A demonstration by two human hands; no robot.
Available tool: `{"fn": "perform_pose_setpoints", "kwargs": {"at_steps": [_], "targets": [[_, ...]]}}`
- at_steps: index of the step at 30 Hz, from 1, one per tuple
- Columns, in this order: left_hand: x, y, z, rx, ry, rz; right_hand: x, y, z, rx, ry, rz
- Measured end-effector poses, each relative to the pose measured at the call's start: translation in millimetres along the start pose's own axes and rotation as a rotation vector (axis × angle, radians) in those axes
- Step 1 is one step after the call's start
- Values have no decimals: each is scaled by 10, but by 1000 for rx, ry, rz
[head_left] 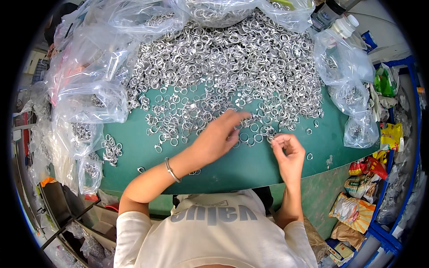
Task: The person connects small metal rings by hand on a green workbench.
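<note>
Green desk [250, 165] under a huge spill of silver metal rings [232, 58]. Left hand [219, 136] reaches flat into the loose rings, fingers spread, nothing gripped. Right hand [288, 152] has its fingers pinched on a small ring [271, 139] at the pile's near edge. Risk: a sweep could flick strays off the front edge. Clear plastic bags [89, 89] crowd the left, another bag [353, 89] and bottles [344, 24] the right.

Bright, even overhead light; only soft, short shadows under the hands. Glare on the metal rings [232, 58] at upper centre and on the plastic bags [89, 71] at upper left. Strong fisheye bending toward the black rim. Slightly soft throughout.
</note>
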State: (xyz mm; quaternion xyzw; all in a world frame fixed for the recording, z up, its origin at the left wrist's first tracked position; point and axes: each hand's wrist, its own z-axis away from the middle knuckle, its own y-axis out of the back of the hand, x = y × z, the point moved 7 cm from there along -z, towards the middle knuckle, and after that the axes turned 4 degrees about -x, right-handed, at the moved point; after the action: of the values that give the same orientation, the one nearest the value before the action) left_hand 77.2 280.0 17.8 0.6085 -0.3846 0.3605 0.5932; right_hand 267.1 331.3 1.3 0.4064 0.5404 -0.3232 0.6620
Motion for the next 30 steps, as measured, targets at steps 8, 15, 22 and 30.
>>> {"fn": "perform_pose_setpoints", "kwargs": {"at_steps": [8,15,22,30], "targets": [[132,-454,-209,-137,-277,-538,-183,-319,51,-74,375,815],[-119,-297,-33,-136,189,360,-225,-75,65,-82,53,198],[-356,-381,882,-38,740,1479,-834,-1139,435,-494,565,479],[-609,596,1810,500,447,1323,-1039,-1615,416,-608,674,317]]}}
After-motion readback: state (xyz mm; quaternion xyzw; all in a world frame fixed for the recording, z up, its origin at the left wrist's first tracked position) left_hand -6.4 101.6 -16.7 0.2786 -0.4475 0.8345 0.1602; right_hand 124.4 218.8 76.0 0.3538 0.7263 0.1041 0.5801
